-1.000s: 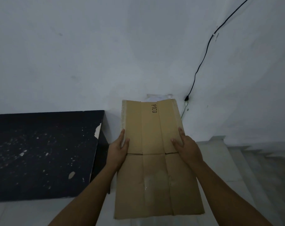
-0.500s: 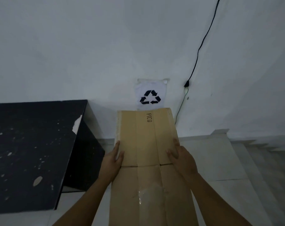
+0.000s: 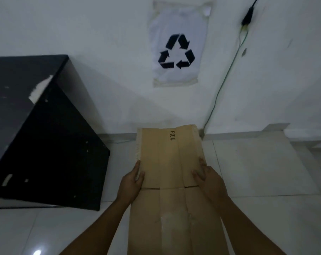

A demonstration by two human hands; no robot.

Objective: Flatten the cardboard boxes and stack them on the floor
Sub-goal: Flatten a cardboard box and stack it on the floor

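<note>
A flattened brown cardboard box [image 3: 169, 162] marked "PICO" stretches away from me toward the wall, low over the white tiled floor [image 3: 257, 172]. My left hand [image 3: 132, 183] grips its left edge, thumb on top and fingers underneath. My right hand [image 3: 209, 179] holds the right edge the same way, thumb lying on the upper face. The box's far end reaches the skirting at the foot of the wall. Its near end runs out of the bottom of the frame.
A black table [image 3: 36, 135] with chipped paint stands at the left, close to the box. A white sheet with a recycling symbol [image 3: 177, 50] is taped on the wall above. A cable [image 3: 224, 83] runs down the wall to the floor. A step [image 3: 306, 133] rises at right.
The box has come down and forward, from chest height toward the floor by the wall. My view has tilted down with it. Both hands keep their hold on its edges.
</note>
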